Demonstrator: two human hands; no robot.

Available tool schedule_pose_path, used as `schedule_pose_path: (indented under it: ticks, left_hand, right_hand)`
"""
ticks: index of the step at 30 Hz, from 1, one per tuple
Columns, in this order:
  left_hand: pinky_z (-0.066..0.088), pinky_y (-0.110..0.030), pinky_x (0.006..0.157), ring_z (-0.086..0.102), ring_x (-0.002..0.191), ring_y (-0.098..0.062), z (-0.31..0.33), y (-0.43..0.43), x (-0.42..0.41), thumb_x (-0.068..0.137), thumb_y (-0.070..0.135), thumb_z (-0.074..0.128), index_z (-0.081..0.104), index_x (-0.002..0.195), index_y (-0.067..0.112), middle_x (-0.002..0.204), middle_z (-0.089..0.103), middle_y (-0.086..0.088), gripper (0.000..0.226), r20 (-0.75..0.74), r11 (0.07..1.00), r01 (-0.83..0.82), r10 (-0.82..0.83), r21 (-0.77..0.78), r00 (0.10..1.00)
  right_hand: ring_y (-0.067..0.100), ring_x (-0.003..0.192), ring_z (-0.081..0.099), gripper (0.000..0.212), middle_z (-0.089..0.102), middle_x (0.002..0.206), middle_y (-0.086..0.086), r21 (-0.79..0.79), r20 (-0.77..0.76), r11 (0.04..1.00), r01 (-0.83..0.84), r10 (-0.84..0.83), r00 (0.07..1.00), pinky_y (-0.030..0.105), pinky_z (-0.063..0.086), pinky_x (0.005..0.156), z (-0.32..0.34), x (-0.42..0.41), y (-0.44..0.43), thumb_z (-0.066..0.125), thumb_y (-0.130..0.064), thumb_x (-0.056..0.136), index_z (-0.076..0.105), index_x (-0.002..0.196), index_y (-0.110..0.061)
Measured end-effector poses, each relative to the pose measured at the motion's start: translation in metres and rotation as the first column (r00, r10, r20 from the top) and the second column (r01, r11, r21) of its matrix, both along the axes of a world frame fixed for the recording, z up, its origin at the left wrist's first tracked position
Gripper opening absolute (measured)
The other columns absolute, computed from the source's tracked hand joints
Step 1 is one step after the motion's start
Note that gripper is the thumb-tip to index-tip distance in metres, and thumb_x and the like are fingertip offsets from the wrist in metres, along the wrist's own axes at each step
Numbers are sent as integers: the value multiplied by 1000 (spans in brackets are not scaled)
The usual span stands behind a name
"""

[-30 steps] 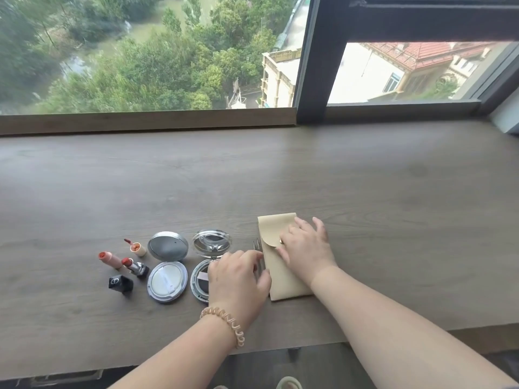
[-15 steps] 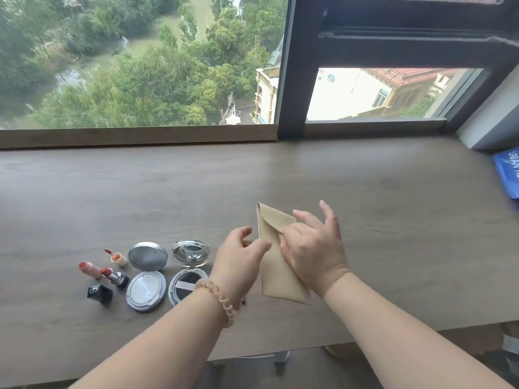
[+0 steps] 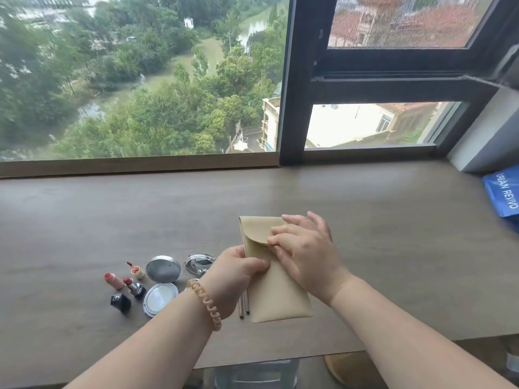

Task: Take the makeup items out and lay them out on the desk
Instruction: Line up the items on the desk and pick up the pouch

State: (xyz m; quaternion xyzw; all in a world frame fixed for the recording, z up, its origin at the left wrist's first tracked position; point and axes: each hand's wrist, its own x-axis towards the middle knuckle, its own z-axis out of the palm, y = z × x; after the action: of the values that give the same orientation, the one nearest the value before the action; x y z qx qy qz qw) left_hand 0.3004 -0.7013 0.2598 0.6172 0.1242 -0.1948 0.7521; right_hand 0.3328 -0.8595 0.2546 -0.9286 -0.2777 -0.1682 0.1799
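Holding the beige pouch (image 3: pixel 276 293) with both hands, I keep it above the tabletop (image 3: pixel 393 234). The pouch is flat and long, made of smooth soft material like leather, with a rounded flap folded over its upper part. My left hand (image 3: pixel 233 279) has its grip clamped on the left edge of the pouch, thumb on the front. My right hand (image 3: pixel 306 256) rests on the front, the fingertips (image 3: pixel 273 240) pressed at the edge of the flap; the other fingers are spread and loose. I cannot see what is inside the pouch.

Just under my left hand, two thin metal sticks (image 3: pixel 244 304) show beside the pouch; if they touch it I cannot tell.

On the tabletop, which is grey-brown wood with fine grain, the items lie at the left: a round silver compact (image 3: pixel 161 284), open, with its lid up; a second round compact (image 3: pixel 198 264) with a clear lid, partly hidden by my wrist; a pink lipstick (image 3: pixel 113 279); a red lipstick (image 3: pixel 134 287) in a silver tube; a black cap (image 3: pixel 120 301); a small orange pot (image 3: pixel 137 271).

On my left wrist is a beige spiral band (image 3: pixel 206 304). A blue bag (image 3: pixel 504 196) lies at the far right.
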Motion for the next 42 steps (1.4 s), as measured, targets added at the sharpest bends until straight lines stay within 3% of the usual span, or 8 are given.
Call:
schedule_pose_path:
  ticks: [8,12,17,20,22,26,33,42]
  left_hand:
    - [44,-41,78,63,84,-30,9,36,-25,66,11,66,69,91,3,90,70,-16,27,24,993,116,-116,-6,993]
    - [52,-33,72,66,81,-24,11,50,-39,71,8,65,68,95,7,93,69,-13,25,58,970,229,-225,-81,973]
    - [54,-33,78,65,86,-25,20,63,-44,74,0,61,64,109,4,100,67,-15,36,110,928,311,-293,-208,950]
    - [55,-32,77,66,83,-22,23,74,-44,74,-2,60,67,107,8,98,68,-12,35,132,907,362,-340,-217,931]
    - [55,-32,76,66,83,-22,23,80,-44,74,-1,61,66,109,7,98,68,-12,37,138,904,375,-352,-205,926]
    - [55,-28,71,67,79,-17,21,84,-47,72,-2,61,65,107,7,93,71,-7,37,159,907,387,-363,-167,918]
    - [52,-31,73,65,83,-22,13,84,-52,71,1,59,60,114,7,98,68,-11,44,129,904,400,-383,-152,914]
    - [53,-31,78,64,97,-19,2,90,-64,65,-7,71,50,126,13,109,67,-8,68,152,855,503,-484,-125,862]
  right_hand:
    - [34,68,52,27,56,63,1,356,-194,914,196,-133,972,42,41,88,56,14,9,41,-25,92,58,77,-11]
    - [23,79,54,14,65,78,-4,211,-241,959,190,-137,961,40,39,91,76,32,11,51,-24,93,63,86,-19]
    - [28,82,60,28,62,86,1,-175,146,981,86,-61,987,39,42,75,64,26,21,78,-17,64,68,89,-23]
    - [12,69,56,21,56,79,-4,-63,-192,993,-101,87,978,30,44,66,68,13,24,58,-4,76,68,77,-23]
    - [3,64,52,32,59,79,-4,185,-594,983,-12,121,796,20,44,66,76,5,25,49,3,82,70,78,-21]
    - [5,65,53,18,64,76,-1,252,-749,967,-31,215,627,18,44,65,88,-8,34,54,-13,89,69,79,-13]
    - [13,68,47,39,52,73,-6,-145,-480,975,-166,77,874,32,40,63,71,-29,57,50,-48,90,37,58,-30]
    - [7,46,30,50,34,51,-4,120,-586,984,135,-39,810,23,29,48,62,-16,55,65,-41,84,39,52,-13]
